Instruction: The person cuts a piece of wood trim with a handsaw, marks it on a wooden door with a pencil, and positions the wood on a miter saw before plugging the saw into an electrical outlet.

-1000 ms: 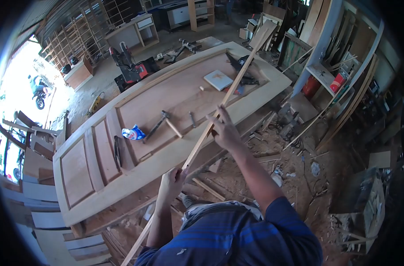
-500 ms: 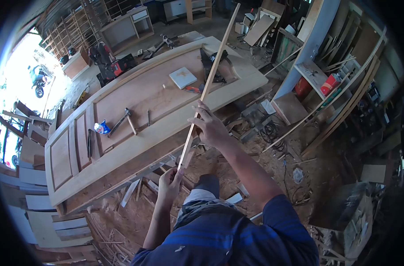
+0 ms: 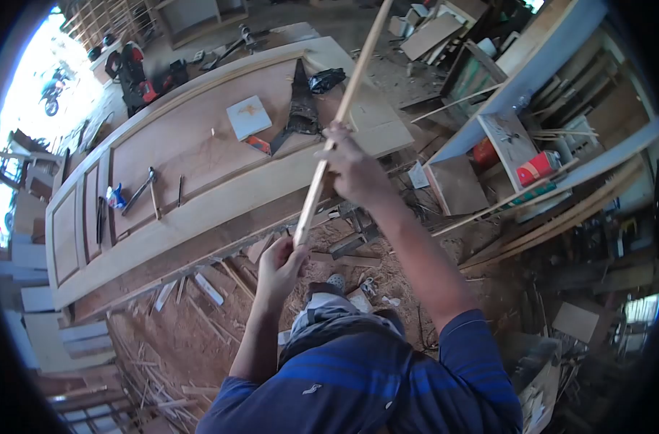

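Note:
A long thin wooden strip (image 3: 352,87) slants upward in front of me. My left hand (image 3: 281,264) is closed round its lower end. Higher up, my right hand (image 3: 355,165) grips the same strip with bent fingers. Beyond them lies a large panelled wooden door (image 3: 199,184) on a support. On the door rest a hammer (image 3: 154,194), a blue and white packet (image 3: 115,196), a white square board (image 3: 248,118), a dark pouch (image 3: 302,108) and a black plastic bag (image 3: 327,80).
Wood scraps and shavings cover the floor around my feet. At the right stands a shelf frame (image 3: 507,145) with a red box (image 3: 538,168) and long strips leaning by it. A red and black machine (image 3: 142,83) stands behind the door.
The view has turned and moved to the right, so the door appears farther left. The strip's lower end has come up into my left hand, and the strip stands steeper.

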{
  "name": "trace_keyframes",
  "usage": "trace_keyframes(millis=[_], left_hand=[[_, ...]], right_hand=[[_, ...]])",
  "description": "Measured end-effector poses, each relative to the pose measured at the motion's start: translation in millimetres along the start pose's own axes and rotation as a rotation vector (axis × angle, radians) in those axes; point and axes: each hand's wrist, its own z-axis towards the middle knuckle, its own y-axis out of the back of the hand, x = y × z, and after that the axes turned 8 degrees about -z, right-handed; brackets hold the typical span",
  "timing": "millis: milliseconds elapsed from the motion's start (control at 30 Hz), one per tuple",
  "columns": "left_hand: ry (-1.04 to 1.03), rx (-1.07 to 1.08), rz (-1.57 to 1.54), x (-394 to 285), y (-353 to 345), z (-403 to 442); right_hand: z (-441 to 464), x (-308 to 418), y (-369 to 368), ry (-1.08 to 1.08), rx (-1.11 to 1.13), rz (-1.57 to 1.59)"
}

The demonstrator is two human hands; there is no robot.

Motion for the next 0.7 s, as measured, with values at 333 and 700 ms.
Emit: trace_keyframes(millis=[333, 700], left_hand=[[-0.260, -0.204, 0.650, 0, -173, 49], [-0.269, -0.456, 0.645, 18, -352, 88]], right_hand=[[-17, -157, 64, -0.019, -0.043, 0.036], [-38, -312, 130, 0.124, 0.006, 0.059]])
